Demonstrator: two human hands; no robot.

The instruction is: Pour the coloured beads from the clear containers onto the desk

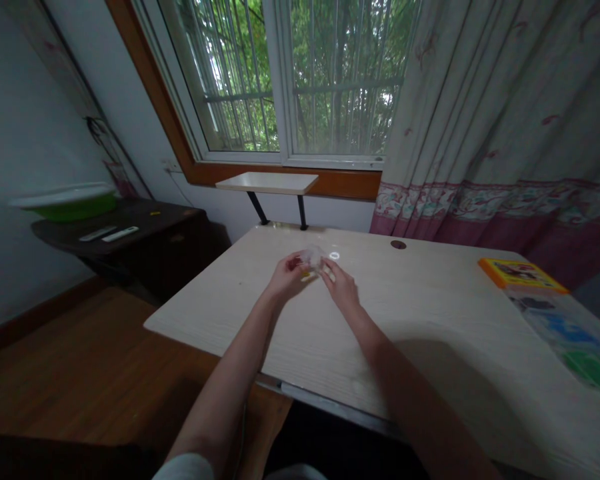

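Over the middle of the desk, both hands hold a small clear plastic bag (pixel 312 256). Something yellow shows at its lower edge; I cannot make out what it is. My left hand (pixel 286 279) is closed round the bag's left side. The fingers of my right hand (pixel 341 284) pinch its right side. Part of the bag is hidden behind the fingers. At the desk's right end lie an orange-edged box (pixel 523 276) with a printed picture and clear packs with dark, blue (pixel 565 330) and green (pixel 594 370) contents.
The pale desk (pixel 205 300) carries a raised shelf (pixel 267 181) at the back and a round cable hole (pixel 399 245). On the left, a dark table (pixel 175 223) bears a green basin (pixel 80 208) and a white remote-like object (pixel 121 234). A curtain (pixel 480 133) hangs behind the desk.
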